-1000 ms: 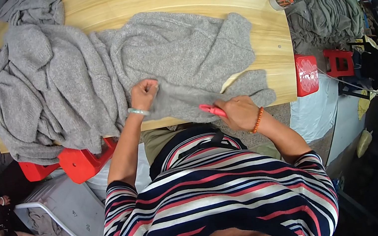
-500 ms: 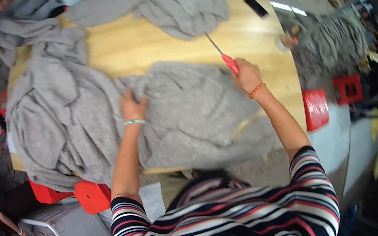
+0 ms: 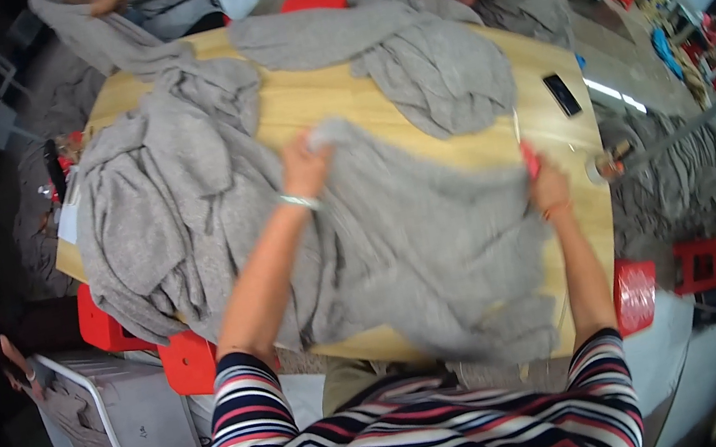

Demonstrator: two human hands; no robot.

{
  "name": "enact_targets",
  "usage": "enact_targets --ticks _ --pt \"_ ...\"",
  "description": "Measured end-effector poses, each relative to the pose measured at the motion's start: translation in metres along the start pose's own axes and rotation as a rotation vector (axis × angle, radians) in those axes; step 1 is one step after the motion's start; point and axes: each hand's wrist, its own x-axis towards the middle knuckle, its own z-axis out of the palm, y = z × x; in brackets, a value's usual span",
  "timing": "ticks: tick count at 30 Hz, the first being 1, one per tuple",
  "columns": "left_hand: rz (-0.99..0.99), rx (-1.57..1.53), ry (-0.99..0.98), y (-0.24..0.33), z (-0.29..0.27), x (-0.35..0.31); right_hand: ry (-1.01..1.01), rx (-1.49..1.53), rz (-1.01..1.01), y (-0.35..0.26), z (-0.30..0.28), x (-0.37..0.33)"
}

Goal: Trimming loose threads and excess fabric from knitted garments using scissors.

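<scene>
**Knit garment lifted and blurred; tool held at right**

Counter [image 3: 299, 105]: wood, mostly covered with grey cloth. Grey pile [image 3: 139, 233] fills its left side. Knit garment [image 3: 436, 229] is front and centre, right of the pile, lower edge reaching past the counter's near edge. Half a second ago it lay flatter; now its upper left corner is up and the lower edge is smeared with motion. Grey bundle [image 3: 437, 75] sits on the far side, apart from the hands.

Left hand [image 3: 307, 167]: was spread flat on the cloth, now pinching that upper corner. Right hand [image 3: 550, 189]: closed around the red-handled tool [image 3: 531, 159], now further right, beside the garment's right edge. Can't tell if it also grips cloth. Thin shaft points away from the person, toward the bundle.

My read: this is shifting cloth, tool idle. Phone [image 3: 561, 95] lies clear of the garment.
</scene>
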Motion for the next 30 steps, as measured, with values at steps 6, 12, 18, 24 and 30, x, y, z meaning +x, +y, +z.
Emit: enact_targets --ticks 6,12,18,24,30 --pt "0.703 0.246 0.196 0.048 -0.081 -0.017 0.405 -0.023 -0.164 0.029 -0.175 -0.037" --pt "0.438 0.728 -0.321 -0.1 -0.072 -0.127 -0.08 0.106 -0.314 0.054 -0.082 -0.175" --pt "0.29 0.84 -0.491 -0.075 -0.024 -0.206 -0.388 0.14 -0.265 0.032 -0.03 -0.254" --pt "0.634 0.844 -0.42 -0.106 0.008 -0.24 -0.443 0.219 -0.364 -0.003 -0.051 -0.254" --pt "0.006 0.09 -0.375 -0.114 0.024 -0.209 -0.437 0.322 -0.505 -0.047 -0.065 -0.261"
